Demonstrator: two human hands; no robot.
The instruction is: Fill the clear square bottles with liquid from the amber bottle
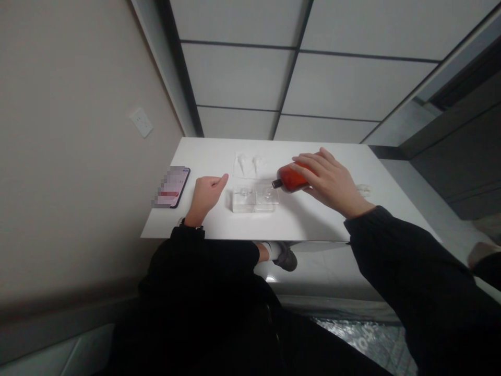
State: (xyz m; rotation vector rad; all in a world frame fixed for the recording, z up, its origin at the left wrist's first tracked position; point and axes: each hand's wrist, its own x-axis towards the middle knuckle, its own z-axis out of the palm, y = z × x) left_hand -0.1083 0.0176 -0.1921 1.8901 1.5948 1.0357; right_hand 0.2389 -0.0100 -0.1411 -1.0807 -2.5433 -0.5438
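Grip of right hand (326,183) wrapped round the red bottle (290,179), at the right end of the clear box (243,204); left of the box, left hand (206,196) loosely curled, seemingly empty. Best tilted slowly, neck (277,184) kept steady close to the box. Pointed neck-first leftward toward the box, long axis near level, seemingly dipping slightly. Behind the box, small clear pieces (241,163) on the desk (211,151); left of the box, beyond left hand, phone (174,189).

The left grip (207,197) is curled (thumb (223,181) jutting inward); the right grip (326,180) is clasped, forearm (395,245) extended.
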